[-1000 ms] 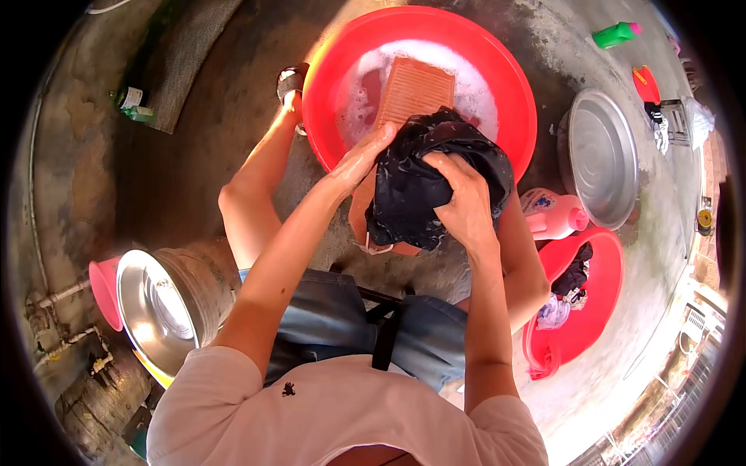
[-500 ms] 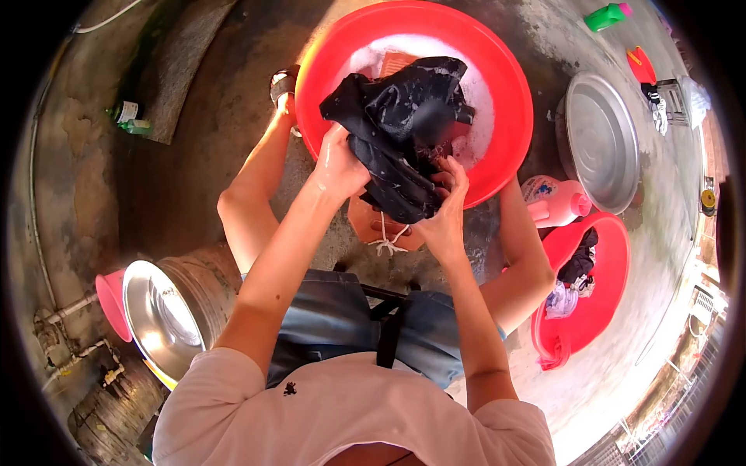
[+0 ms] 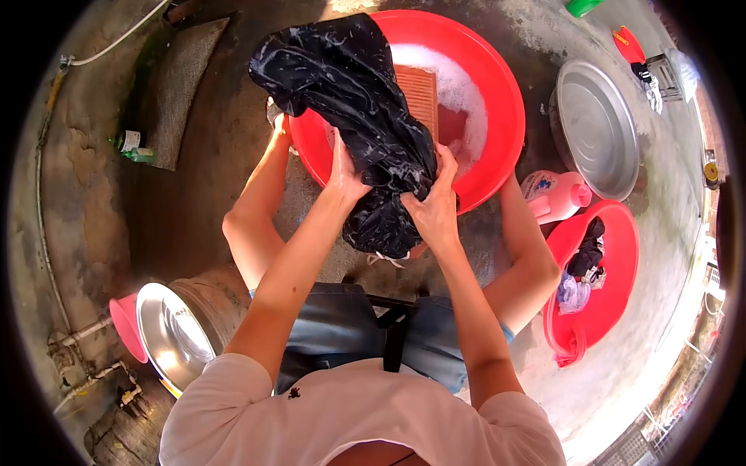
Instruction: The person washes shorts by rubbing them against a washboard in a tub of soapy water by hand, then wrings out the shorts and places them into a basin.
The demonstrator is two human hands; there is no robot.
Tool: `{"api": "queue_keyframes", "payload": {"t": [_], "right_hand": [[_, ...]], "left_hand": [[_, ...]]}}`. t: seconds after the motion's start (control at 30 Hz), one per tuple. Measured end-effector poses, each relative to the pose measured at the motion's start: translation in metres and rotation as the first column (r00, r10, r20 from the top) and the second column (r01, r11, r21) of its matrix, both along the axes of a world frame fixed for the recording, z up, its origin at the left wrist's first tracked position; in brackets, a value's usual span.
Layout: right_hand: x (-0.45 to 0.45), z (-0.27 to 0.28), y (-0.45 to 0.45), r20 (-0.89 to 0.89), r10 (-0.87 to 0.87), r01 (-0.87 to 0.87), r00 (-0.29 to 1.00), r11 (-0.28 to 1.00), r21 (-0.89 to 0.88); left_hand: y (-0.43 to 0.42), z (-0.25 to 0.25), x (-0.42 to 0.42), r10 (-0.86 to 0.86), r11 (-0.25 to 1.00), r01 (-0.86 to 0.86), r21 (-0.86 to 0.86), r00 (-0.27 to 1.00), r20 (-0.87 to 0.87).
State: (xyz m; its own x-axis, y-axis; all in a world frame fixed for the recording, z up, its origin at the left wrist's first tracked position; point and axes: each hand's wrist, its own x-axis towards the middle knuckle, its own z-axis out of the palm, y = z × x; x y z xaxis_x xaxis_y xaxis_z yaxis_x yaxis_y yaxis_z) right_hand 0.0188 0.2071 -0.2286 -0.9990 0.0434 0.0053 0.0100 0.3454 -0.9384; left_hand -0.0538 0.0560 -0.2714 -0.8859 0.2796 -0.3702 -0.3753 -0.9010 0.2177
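Observation:
A wet black garment with specks of suds hangs stretched between my hands, above the near left side of a red basin. My left hand is closed on its left edge, with the fingers partly hidden by cloth. On the other side, my right hand grips a bunched part, thumb toward me. The garment's upper end spreads past the basin's left rim, and its lower end droops toward me. Behind it a ridged orange-brown washboard leans in sudsy water, partly covered by the cloth.
Right of the basin are a pink detergent bottle, a grey metal basin and a red tub holding clothes. At lower left stands a shiny metal bowl. A green bottle lies by the left wall.
The garment has swung up and left and is now stretched longer, uncovering more of the washboard and suds. Both hands still hold it. The view has shifted slightly.

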Motion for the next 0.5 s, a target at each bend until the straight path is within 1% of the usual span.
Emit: {"api": "queue_keyframes", "payload": {"t": [0.03,0.07,0.1,0.13,0.17,0.2,0.23,0.27,0.3,0.33,0.37,0.4,0.43,0.47,0.5], "right_hand": [[-0.006,-0.006,-0.002,-0.008,0.05,-0.049,0.999,0.995,0.089],[-0.004,-0.018,-0.002,0.029,0.136,-0.139,0.99,0.963,0.231],[-0.002,-0.023,-0.005,0.11,0.207,-0.232,0.972,0.915,0.329],[0.006,-0.037,-0.01,0.027,0.239,-0.231,0.971,0.893,0.385],[0.012,-0.048,-0.016,-0.055,0.273,-0.222,0.96,0.869,0.443],[0.013,-0.044,-0.022,-0.088,0.238,-0.178,0.967,0.885,0.43],[0.007,-0.046,-0.022,-0.132,0.164,-0.089,0.978,0.892,0.444],[-0.007,-0.051,-0.023,-0.179,0.091,0.0,0.98,0.891,0.453],[-0.019,-0.055,-0.023,-0.221,0.023,0.083,0.975,0.884,0.46],[-0.036,-0.062,-0.013,-0.098,-0.052,0.091,0.994,0.885,0.457],[-0.051,-0.071,-0.001,0.024,-0.137,0.111,0.99,0.883,0.456],[-0.055,-0.076,0.003,0.077,-0.185,0.121,0.98,0.853,0.508],[-0.058,-0.083,0.004,0.123,-0.224,0.119,0.967,0.823,0.556],[-0.064,-0.094,0.008,0.186,-0.141,0.031,0.972,0.87,0.493],[-0.066,-0.089,0.006,0.187,-0.115,0.027,0.976,0.909,0.415]], "left_hand": [[0.008,-0.02,0.011,-0.04,0.946,0.058,0.318,0.997,-0.061],[0.013,-0.016,0.014,-0.106,0.965,0.131,0.225,0.987,-0.12],[0.016,-0.012,0.017,-0.171,0.973,0.193,0.129,0.971,-0.165],[0.016,-0.031,0.013,-0.156,0.982,0.146,0.123,0.985,0.07],[0.011,-0.067,0.011,-0.178,0.957,0.125,0.26,0.965,0.191],[0.01,-0.106,0.013,-0.249,0.915,0.216,0.34,0.967,0.056],[0.009,-0.141,0.017,-0.308,0.859,0.317,0.402,0.947,-0.089],[0.013,-0.167,0.022,-0.327,0.944,0.325,0.054,0.945,0.013],[0.032,-0.118,0.029,-0.115,0.954,0.155,-0.257,0.98,0.162],[0.05,-0.065,0.036,0.093,0.804,0.094,-0.586,0.955,0.28],[0.057,-0.048,0.033,0.134,0.812,0.027,-0.583,0.964,0.231],[0.057,-0.054,0.032,0.121,0.749,-0.009,-0.663,0.985,0.124],[0.051,-0.048,0.032,0.083,0.718,0.018,-0.696,0.99,0.11],[0.046,-0.043,0.032,0.079,0.715,0.01,-0.699,0.992,0.095],[0.041,-0.039,0.033,0.068,0.712,0.01,-0.702,0.994,0.083]]}}
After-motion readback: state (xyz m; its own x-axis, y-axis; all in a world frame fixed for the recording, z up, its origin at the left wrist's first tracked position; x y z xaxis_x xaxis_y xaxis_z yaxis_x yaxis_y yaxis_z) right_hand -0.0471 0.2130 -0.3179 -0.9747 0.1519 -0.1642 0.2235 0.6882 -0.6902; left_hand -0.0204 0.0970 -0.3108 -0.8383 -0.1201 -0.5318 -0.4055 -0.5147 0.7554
